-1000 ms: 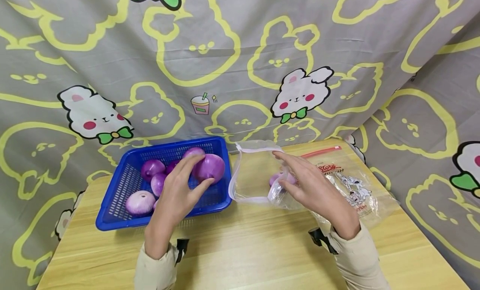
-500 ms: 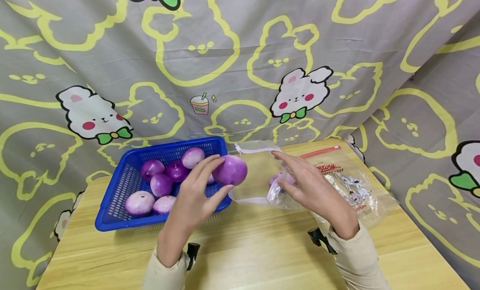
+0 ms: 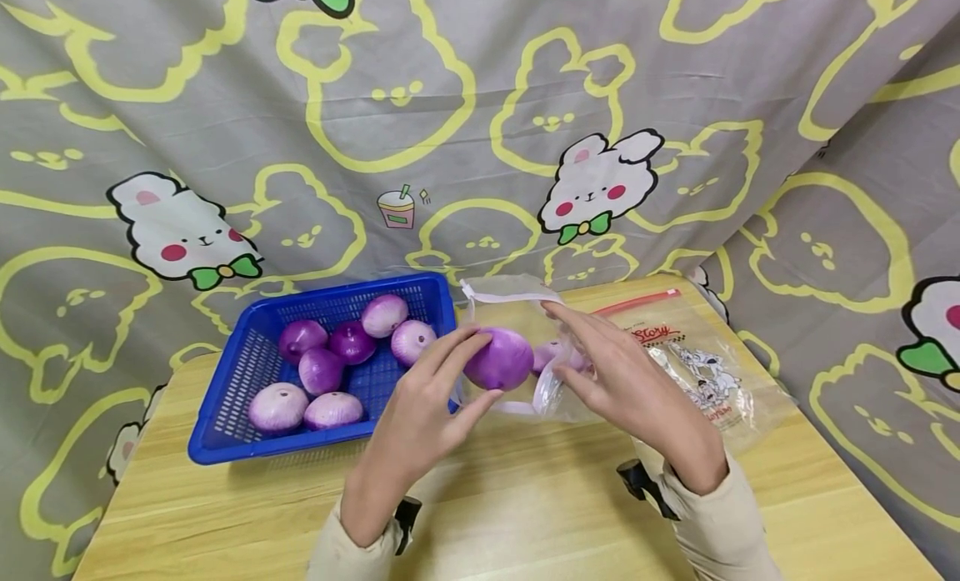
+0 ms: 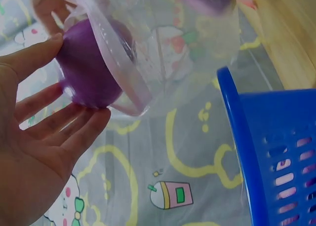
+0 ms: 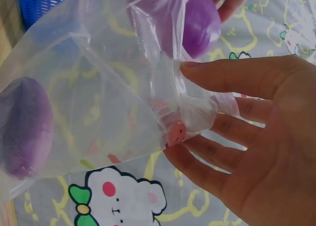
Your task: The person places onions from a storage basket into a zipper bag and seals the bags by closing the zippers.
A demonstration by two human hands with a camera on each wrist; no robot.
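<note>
My left hand pinches a purple onion between thumb and fingers at the open mouth of a clear zip bag. In the left wrist view, part of the held onion shows through the plastic near the white rim. My right hand grips the bag's right edge; the right wrist view has its thumb and fingers on either side of the plastic. Another onion lies inside the bag, toward its bottom. Left of the bag, a blue basket holds several onions.
A second clear bag, with a red zip and printed cartoon figures, lies flat on the wooden table at the right. Behind the table hangs a grey patterned curtain.
From above the basket, my left hand has carried the onion right to the bag's mouth. My right hand stays almost still at the bag's edge.
</note>
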